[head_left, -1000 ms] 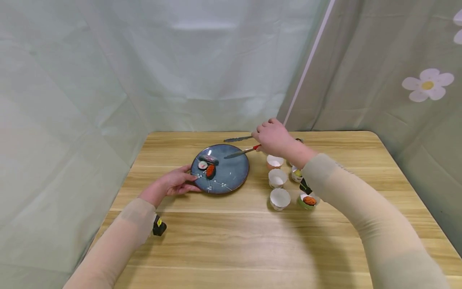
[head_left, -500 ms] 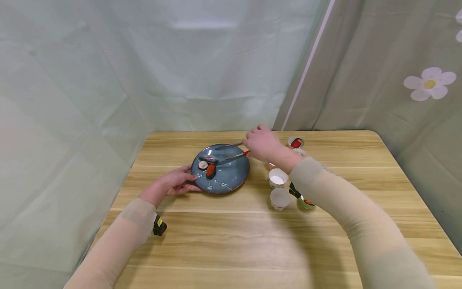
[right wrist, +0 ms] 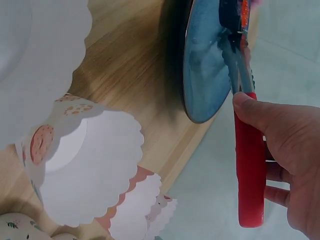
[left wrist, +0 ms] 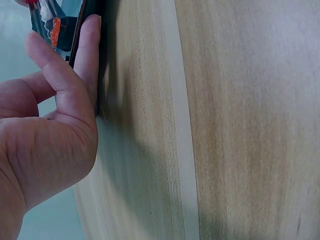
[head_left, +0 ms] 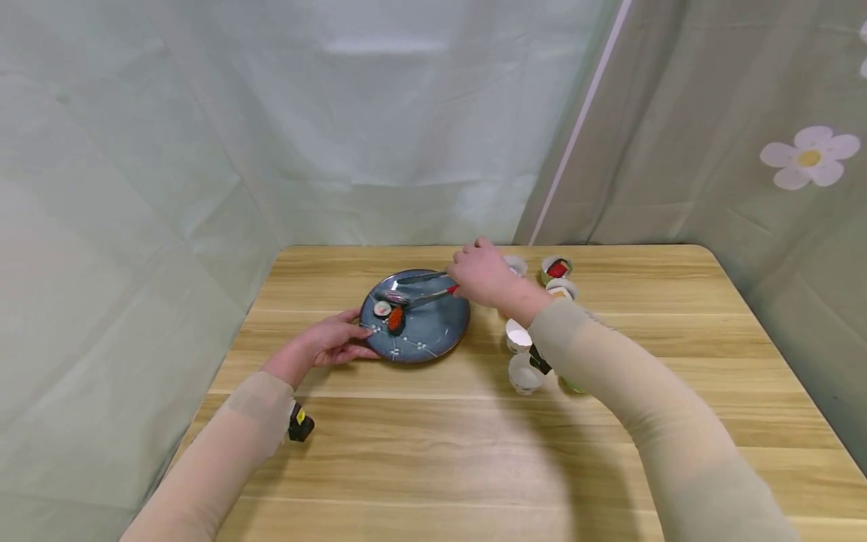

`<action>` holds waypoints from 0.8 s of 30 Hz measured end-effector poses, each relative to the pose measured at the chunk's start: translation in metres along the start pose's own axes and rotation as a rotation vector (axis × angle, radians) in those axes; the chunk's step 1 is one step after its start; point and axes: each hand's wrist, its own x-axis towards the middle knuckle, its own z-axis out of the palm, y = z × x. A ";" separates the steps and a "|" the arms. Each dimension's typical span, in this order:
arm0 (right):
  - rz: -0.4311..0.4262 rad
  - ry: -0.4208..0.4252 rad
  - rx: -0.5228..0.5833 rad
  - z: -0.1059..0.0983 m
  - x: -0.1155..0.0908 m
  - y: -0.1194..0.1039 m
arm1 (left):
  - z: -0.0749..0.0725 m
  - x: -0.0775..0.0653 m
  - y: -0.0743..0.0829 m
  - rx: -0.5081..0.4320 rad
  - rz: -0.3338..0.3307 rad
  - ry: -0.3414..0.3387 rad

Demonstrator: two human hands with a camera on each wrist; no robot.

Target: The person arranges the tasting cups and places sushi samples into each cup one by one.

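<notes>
My left hand (head_left: 335, 339) grips the left rim of a blue round plate (head_left: 433, 327) with a white blossom pattern, thumb on top. On the plate's left side lie a small sushi roll (head_left: 382, 309), an orange-topped roe sushi (head_left: 396, 322) and a dark, shiny sushi piece (head_left: 391, 296). My right hand (head_left: 484, 272) holds red-handled tongs (right wrist: 250, 165) over the plate. The tongs' arms stand apart in the head view, their tips at the dark piece. Whether they touch it, I cannot tell.
Right of the plate stand several scalloped paper cups, including two white-lined ones (head_left: 525, 374) (right wrist: 90, 165) nearer me. A farther cup (head_left: 546, 277) holds a red-topped piece (head_left: 558, 268). My right forearm hides part of the group. A curtain (head_left: 420, 150) hangs behind the wooden table (head_left: 406, 452).
My right hand has moved left and a little toward me, bringing the tongs from above the plate's right side to the dark sushi piece. The left hand and plate stay almost still.
</notes>
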 end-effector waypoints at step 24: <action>0.027 -0.024 0.092 0.005 0.005 -0.001 | -0.001 0.001 0.001 -0.002 -0.017 0.012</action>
